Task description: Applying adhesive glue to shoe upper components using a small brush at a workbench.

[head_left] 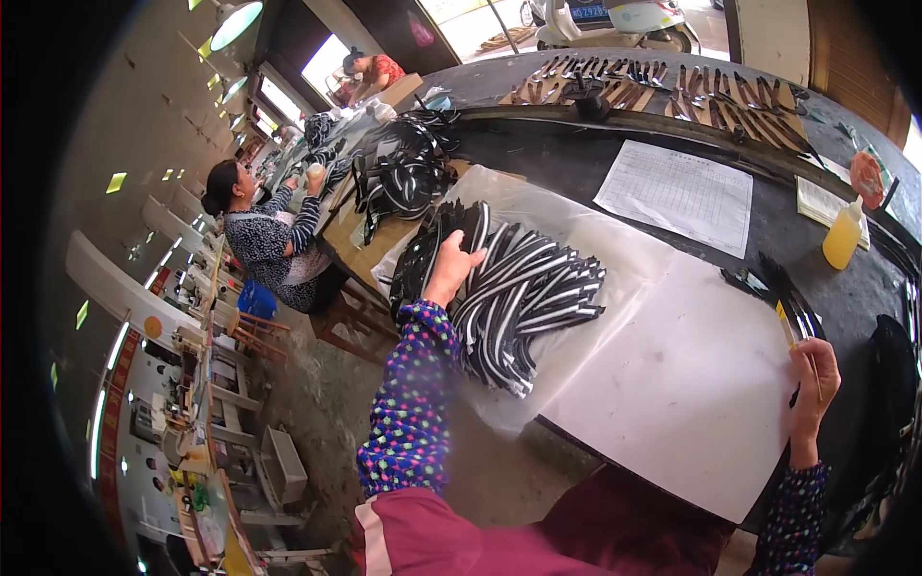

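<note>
My left hand (pixel 449 273) rests on a pile of black strips, its thumb spread away from the fingers. Just right of it, flat black strips with white edges (pixel 519 288) lie fanned and overlapping on clear plastic sheeting (pixel 615 250). Plain black strips (pixel 415 254) lie along the hand's left side. Over at the right, my right hand (pixel 814 379) is closed on a bundle of thin black strips (pixel 797 305) with pale lines, beside the edge of a white board (pixel 682 374). A small yellow piece shows near its fingertips.
A printed paper sheet (pixel 677 197) lies beyond the board. A bottle of yellow liquid (pixel 842 235) stands at right by a booklet (pixel 816 206). Rows of dark strips (pixel 730 101) line the far side. A tangled strip heap (pixel 408 173) lies far left, near a seated co-worker (pixel 269 235).
</note>
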`<state>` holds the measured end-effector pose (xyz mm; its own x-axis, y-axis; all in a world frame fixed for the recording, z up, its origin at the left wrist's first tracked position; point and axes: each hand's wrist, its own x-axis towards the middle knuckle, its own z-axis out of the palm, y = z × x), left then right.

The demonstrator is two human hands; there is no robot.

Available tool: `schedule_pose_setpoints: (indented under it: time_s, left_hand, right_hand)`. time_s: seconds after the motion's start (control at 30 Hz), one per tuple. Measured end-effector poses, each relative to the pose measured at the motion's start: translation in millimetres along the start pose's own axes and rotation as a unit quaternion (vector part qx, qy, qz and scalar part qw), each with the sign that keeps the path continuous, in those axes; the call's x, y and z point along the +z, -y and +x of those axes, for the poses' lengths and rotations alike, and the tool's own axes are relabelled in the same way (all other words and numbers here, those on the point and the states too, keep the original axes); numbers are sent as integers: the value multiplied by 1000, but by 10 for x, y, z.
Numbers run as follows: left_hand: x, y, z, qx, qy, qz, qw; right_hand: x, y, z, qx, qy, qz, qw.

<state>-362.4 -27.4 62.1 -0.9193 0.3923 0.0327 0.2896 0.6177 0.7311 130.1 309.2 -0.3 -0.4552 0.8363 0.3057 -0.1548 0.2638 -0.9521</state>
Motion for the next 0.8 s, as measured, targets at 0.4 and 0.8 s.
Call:
schedule_pose_setpoints:
  time_s: [0.4, 0.8]
  left_hand:
    - [-250, 122, -163, -9, 144, -137, 980]
    - [-458, -402, -391, 108, 186, -43, 976]
  right_hand:
    - [-110, -218, 63, -102, -5, -51, 993]
    - [-56, -178, 62, -92, -13, -68, 993]
